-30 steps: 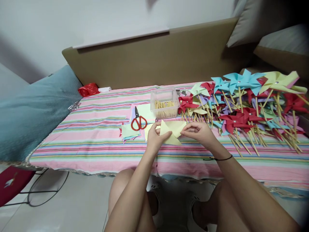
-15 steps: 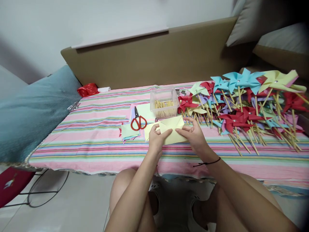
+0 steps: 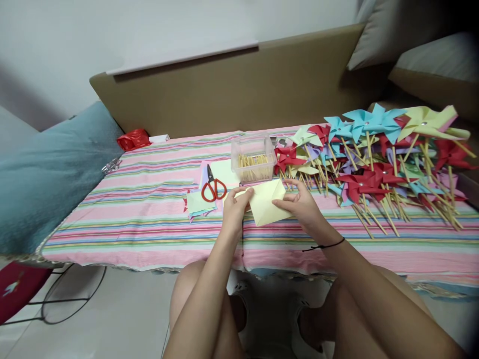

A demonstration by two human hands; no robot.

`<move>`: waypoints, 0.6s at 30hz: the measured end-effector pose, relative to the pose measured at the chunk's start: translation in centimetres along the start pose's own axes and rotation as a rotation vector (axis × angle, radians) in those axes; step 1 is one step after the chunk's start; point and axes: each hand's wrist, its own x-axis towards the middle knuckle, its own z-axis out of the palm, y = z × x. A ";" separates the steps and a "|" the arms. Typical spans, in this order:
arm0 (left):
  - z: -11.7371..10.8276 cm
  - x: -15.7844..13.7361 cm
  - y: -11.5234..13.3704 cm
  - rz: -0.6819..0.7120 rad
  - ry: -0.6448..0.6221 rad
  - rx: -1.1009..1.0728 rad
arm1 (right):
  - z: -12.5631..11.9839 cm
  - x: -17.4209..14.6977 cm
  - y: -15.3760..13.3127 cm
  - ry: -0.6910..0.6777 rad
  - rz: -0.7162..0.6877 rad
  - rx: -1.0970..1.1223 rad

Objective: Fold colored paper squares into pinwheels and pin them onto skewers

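Note:
A pale yellow sheet of paper with crease lines is held between my two hands, over the striped cloth. My left hand pinches its left edge, thumb on top. On the right edge, my right hand grips it with the thumb on the face and fingers behind. Just left of my left hand lie red-handled scissors, resting on coloured paper sheets. A small stack of cut paper pieces sits beside them. Behind the sheet stands a clear plastic box holding short sticks.
Many finished paper pinwheels on sticks are heaped at the right. The striped cloth covers the seat up to its front edge. A red plastic bag and a blue cushion are at the left. A red stool stands on the floor.
My left hand has shifted left, its thumb moving from the paper's middle to its left edge. The yellow paper has turned slightly and tilted, its bottom corner now showing.

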 end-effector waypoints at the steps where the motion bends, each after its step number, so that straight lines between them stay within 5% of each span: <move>1: -0.2 0.1 0.3 0.020 -0.007 0.021 | -0.1 0.0 -0.1 -0.015 0.017 -0.012; 18: -1.7 0.8 0.8 0.201 -0.326 0.311 | 0.2 -0.4 0.1 -0.320 0.176 -0.147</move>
